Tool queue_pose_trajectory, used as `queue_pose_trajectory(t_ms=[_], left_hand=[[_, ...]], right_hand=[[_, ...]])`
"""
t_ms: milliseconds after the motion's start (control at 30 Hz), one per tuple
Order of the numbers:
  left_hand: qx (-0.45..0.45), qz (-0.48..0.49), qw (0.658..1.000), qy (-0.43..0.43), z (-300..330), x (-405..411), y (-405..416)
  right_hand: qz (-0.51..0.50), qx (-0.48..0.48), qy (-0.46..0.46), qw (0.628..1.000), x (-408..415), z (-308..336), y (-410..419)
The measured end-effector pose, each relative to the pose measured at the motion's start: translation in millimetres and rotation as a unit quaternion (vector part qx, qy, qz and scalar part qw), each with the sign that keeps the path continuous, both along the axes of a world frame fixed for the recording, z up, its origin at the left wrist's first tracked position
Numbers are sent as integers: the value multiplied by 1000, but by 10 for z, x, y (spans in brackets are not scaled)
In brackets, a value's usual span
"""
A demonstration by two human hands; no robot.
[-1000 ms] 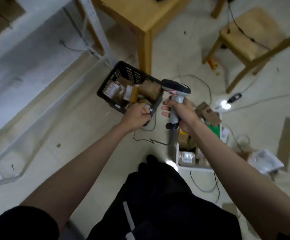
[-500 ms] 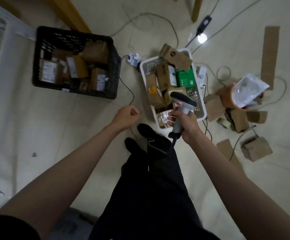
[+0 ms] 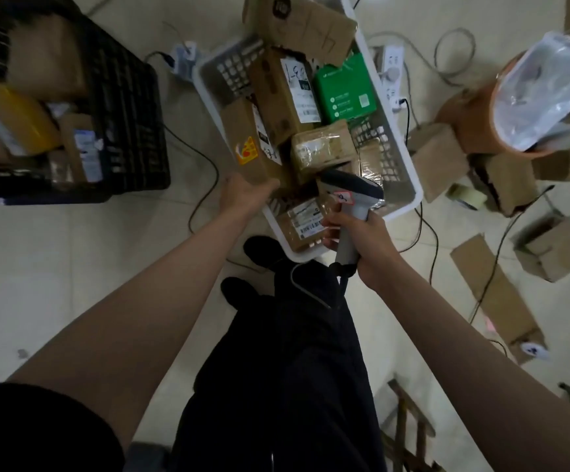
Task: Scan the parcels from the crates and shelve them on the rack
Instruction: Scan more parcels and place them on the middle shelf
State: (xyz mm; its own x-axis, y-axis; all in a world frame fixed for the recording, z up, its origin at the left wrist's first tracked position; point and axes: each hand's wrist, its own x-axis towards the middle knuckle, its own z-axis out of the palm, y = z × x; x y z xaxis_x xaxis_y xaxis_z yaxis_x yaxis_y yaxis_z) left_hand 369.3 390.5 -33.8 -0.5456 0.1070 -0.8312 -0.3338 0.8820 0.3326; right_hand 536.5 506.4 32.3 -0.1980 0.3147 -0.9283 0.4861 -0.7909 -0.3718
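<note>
Reaching with fingers extended, the left hand touches the near end of a long brown cardboard parcel with an orange sticker; whether the fingers curl round it cannot be told. That parcel lies in the white slotted plastic crate, its long axis running from about five o'clock up to eleven o'clock, the near end pointing at the hand. At nine o'clock from it sits a black plastic crate of blurred parcels. Beside the parcel, toward three o'clock, the right hand wraps its fingers round the grip of a grey handheld barcode scanner, head aimed toward eleven o'clock over a small labelled brown box.
</note>
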Motion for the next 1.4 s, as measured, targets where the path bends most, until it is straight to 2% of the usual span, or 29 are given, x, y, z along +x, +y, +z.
queue_pose_trajectory(t_ms=[133, 233, 433, 533, 700, 900, 1167, 1400], left_hand=[[-59, 58, 996, 21, -520, -10, 119], [-62, 87, 994, 39, -656, 17, 144], [-55, 136, 989, 8, -228, 39, -98], [-41, 120, 992, -22, 255, -8, -356], [-13, 154, 988, -20, 1287, -143, -704], [67, 207, 976, 29, 2763, -416, -1096], [145, 316, 928, 134, 4617, -750, -2262], [178, 427, 849, 253, 5692, -524, -3762]], right_hand=[[2, -9, 3, 1000, 24, -344, 14], [2, -14, 19, 1000, 56, -395, -16], [45, -6, 23, 999, -4, -59, -104], [67, -2, 29, 997, -173, 331, -135], [111, 19, 64, 992, -647, 1292, -199], [170, -3, 202, 964, -1254, 2694, -429], [333, 37, 306, 891, -2023, 4493, -1390], [477, 61, 378, 791, -2433, 5584, -2715]])
